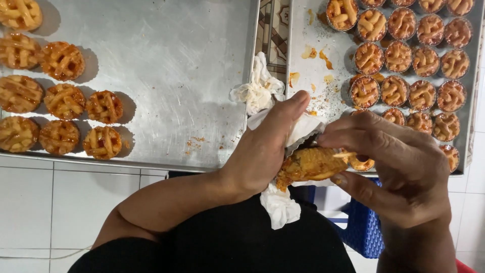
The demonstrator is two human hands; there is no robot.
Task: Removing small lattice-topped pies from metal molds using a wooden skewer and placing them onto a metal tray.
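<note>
Tart (310,164) in hand: my left hand (262,151) cradles it in a tissue (280,205) while my right hand (399,162) pinches its edge. Wiping seems underway; next comes a gentle release onto the tray (172,76).

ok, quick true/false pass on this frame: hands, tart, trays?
1. Both hands are on one golden lattice-topped tart. True: left hand and right hand both grip it.
2. The left hand holds white tissue paper. True.
3. The left steel baking tray is full of tarts. False: tarts sit only along its left side.
4. The right steel tray is spotless. False: orange smears mark it.
5. A crumpled white tissue lies between the trays. True.
</note>
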